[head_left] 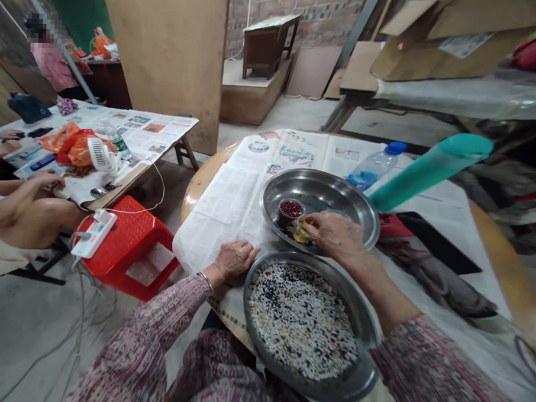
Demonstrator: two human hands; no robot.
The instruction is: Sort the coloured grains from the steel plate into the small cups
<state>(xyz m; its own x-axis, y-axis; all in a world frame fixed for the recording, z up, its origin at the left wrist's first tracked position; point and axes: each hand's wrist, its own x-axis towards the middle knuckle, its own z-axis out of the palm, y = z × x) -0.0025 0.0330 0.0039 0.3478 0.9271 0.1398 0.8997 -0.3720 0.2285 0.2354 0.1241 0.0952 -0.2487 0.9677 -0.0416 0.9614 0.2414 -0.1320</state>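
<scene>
My right hand [340,232] reaches into the far steel basin [331,183]. Its fingers are pinched at a small clear cup with yellow grains [302,232]; whether they grip the rim or some grains is hidden. Beside that cup stands another clear cup of dark red beans [291,209]. My left hand [235,259] rests on the newspaper at the near basin's left rim, fingers curled in and nothing seen in them. The near steel basin [367,371], closest to my body, holds a spread of mixed white, black and yellow grains [305,321].
A water bottle [376,164], a green cylinder [429,172], a black flat case [439,241] and a grey folded umbrella-like bundle [442,280] lie on the right. At left are a red stool [128,242] with a power strip [94,235], a white fan [102,155] and a seated person [23,208].
</scene>
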